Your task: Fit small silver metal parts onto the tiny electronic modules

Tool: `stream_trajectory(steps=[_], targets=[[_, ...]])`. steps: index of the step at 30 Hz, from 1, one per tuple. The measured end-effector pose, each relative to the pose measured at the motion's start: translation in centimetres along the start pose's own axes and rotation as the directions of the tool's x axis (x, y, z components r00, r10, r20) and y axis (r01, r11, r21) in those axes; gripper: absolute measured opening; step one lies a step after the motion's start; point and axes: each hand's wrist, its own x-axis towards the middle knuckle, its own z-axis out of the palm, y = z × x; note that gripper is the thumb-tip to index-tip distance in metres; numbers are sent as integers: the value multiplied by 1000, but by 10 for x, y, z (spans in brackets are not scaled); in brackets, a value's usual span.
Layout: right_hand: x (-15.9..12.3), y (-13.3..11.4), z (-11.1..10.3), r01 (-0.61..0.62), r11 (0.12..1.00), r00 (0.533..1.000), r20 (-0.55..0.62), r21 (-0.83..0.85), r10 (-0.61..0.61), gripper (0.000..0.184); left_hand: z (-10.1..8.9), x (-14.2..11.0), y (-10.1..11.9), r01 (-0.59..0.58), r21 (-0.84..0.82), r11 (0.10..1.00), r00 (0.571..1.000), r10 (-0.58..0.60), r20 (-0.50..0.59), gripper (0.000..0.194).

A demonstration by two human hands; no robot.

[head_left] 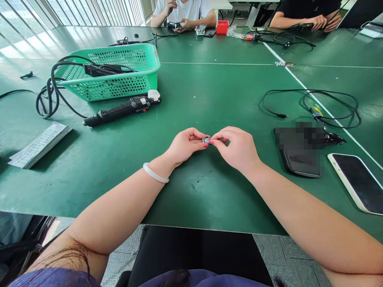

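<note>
A small silvery part [206, 140] with dark gaps is pinched between my two hands, above the green table [194, 191]. Its exact kind is too small to make out. My left hand [186, 146] grips it from the left between thumb and fingertips. From the right, my right hand [236, 146] has thumb and index finger closed at the part's right end. The fingertips of both hands nearly meet. A black electric screwdriver [119, 111] lies to the left, farther away than my hands.
A green mesh basket [116, 85] holds a black cable and adapter. A paper stack [40, 145] lies at left. On the right are a coiled cable [335, 92], a black device [302, 161] and a white-edged phone [359, 181]. Two people sit across, near a red box [222, 27].
</note>
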Motion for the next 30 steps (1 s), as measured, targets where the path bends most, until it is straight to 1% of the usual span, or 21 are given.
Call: stream_trajectory(steps=[11, 14, 17, 18, 21, 22, 24, 30], targets=[[0, -1, -2, -4, 1000, 1000, -2, 16, 4, 15, -1, 1, -1, -4, -16, 1000, 1000, 4, -2, 28], [0, -1, -2, 14, 1000, 1000, -11, 14, -14, 16, -1, 1, -1, -7, -15, 1000, 1000, 6, -1, 28], [0, 0, -3, 19, 1000, 999, -27, 7, -19, 11, -1, 1, -1, -21, -19, 1000, 1000, 21, -1, 28], [0, 1, -2, 20, 1000, 1000, -24, 1, -20, 12, -2, 1, -1, -29, -23, 999, 1000, 29, -3, 28], [0, 4, 0, 34, 999, 999, 31, -14, -33, 28, -2, 2, -1, -50, -41, 998, 999, 49, -22, 29], [0, 5, 1, 37, 999, 998, 49, -14, -37, 28, -2, 3, -1, -52, -46, 998, 998, 51, -31, 29], [0, 7, 3, 36, 999, 998, 61, -10, -35, 24, -2, 3, -2, -53, -54, 997, 998, 50, -44, 30], [3, 7, 7, 5, 1000, 999, 36, -21, -4, 16, -1, 4, -2, -57, -36, 998, 996, 55, -67, 28]])
